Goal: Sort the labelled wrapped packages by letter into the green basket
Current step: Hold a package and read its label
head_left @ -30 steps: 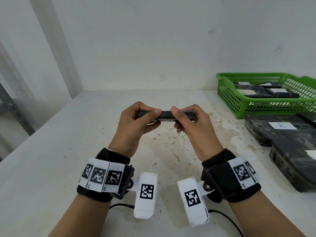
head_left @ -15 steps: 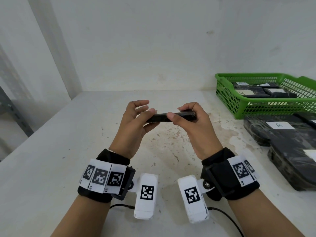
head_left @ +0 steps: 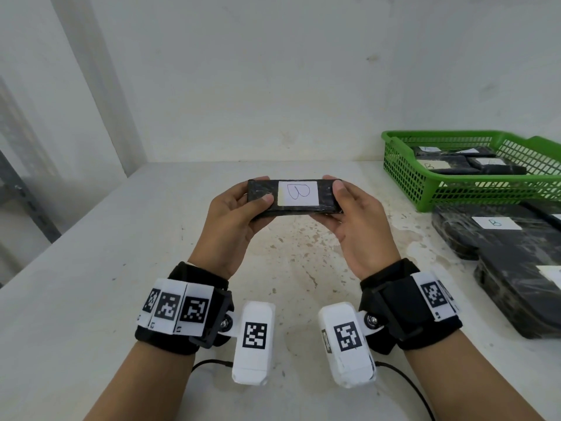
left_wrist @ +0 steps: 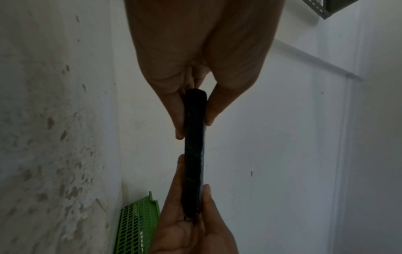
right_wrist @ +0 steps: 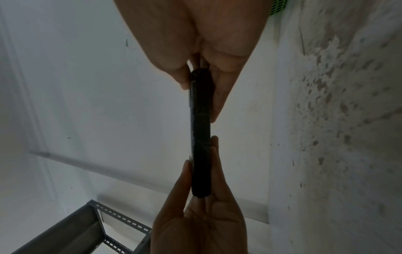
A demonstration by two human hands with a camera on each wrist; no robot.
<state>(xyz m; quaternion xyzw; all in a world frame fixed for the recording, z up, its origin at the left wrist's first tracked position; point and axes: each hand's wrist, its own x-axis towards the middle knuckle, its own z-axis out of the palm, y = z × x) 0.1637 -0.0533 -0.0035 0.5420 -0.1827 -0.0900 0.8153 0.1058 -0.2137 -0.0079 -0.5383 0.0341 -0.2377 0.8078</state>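
A small black wrapped package (head_left: pixel 294 196) with a white label reading "B" is held above the table, label facing me. My left hand (head_left: pixel 239 214) pinches its left end, thumb on the front face. My right hand (head_left: pixel 349 211) pinches its right end the same way. Both wrist views show the package edge-on (left_wrist: pixel 194 151) (right_wrist: pixel 201 130), pinched between thumb and fingers at each end. The green basket (head_left: pixel 403 174) stands at the back right and holds several black labelled packages (head_left: pixel 443 166).
More black wrapped packages lie on the table at the right, in front of the basket; one (head_left: pixel 473 235) carries a "B" label. The stained white table (head_left: pixel 121 268) runs to a white wall behind. A grey metal rack (right_wrist: pixel 91 221) stands off the left edge.
Both hands have turned the package from edge-on to label-up, so its "B" now faces me. It has also been lifted slightly toward me.
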